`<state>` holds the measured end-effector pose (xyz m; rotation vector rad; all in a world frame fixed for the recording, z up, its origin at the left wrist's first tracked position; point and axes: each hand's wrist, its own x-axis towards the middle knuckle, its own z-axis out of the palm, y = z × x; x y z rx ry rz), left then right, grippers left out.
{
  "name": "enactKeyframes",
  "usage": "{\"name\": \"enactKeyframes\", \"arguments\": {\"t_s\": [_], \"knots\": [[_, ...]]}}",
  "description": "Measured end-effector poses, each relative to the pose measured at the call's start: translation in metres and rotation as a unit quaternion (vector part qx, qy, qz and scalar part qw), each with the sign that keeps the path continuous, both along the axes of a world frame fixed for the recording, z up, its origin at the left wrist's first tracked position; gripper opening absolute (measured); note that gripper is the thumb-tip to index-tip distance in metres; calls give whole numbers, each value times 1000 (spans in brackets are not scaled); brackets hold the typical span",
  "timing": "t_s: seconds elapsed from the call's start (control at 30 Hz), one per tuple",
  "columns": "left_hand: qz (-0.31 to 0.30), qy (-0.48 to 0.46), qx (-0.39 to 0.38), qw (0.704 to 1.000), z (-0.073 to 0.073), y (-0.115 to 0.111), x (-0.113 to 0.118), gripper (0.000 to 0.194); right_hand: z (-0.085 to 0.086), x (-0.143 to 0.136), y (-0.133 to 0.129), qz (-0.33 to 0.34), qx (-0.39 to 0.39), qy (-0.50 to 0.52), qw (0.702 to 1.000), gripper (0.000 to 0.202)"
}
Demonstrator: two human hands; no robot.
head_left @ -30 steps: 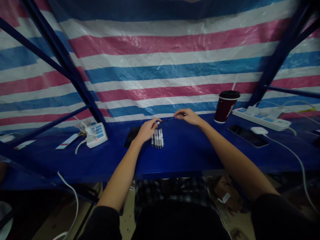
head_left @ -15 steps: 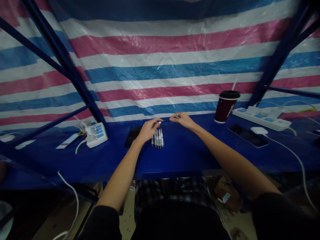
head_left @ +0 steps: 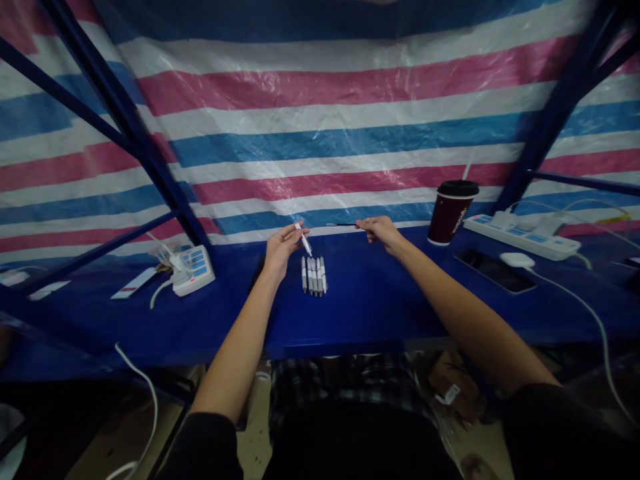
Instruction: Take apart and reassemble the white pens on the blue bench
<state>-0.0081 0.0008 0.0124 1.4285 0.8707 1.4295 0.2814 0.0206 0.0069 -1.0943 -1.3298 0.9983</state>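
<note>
My left hand (head_left: pixel 279 252) is closed on a white pen barrel (head_left: pixel 303 241), which tilts with its lower end toward the pens on the table. In my right hand (head_left: pixel 383 233), pinched between thumb and fingers, is a thin dark pen refill (head_left: pixel 342 225) pointing left. Refill and barrel are apart. Several white and grey pens (head_left: pixel 314 277) lie side by side on the blue tabletop (head_left: pixel 365 300), just below and right of my left hand. Behind my left wrist, a dark flat object (head_left: pixel 257 273) is mostly hidden.
At the right stand a dark red lidded cup (head_left: pixel 451 213) with a straw and a white power strip (head_left: pixel 523 237). A phone (head_left: pixel 495 271) and a white charger (head_left: pixel 517 261) lie nearer. Another power strip (head_left: pixel 196 270) is at the left. Striped sheeting (head_left: pixel 320 140) hangs behind.
My hands have moved apart: the left up and leftward with the barrel, the right a little to the right with the refill. The row of pens stays in place and is less covered.
</note>
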Motion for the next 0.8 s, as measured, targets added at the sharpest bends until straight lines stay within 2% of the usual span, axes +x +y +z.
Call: {"name": "enactKeyframes", "arguments": {"t_s": [0.23,0.63,0.8], "knots": [[-6,-25,-12,1000,-1,1,0,44,-1,0,1,21,-16,7,1000,30],[4,3,12,1000,-5,6,-1,42,-7,4,10,44,-27,26,998,34],[2,-28,-14,1000,-4,5,-1,46,-5,3,7,42,-42,35,998,35]]}}
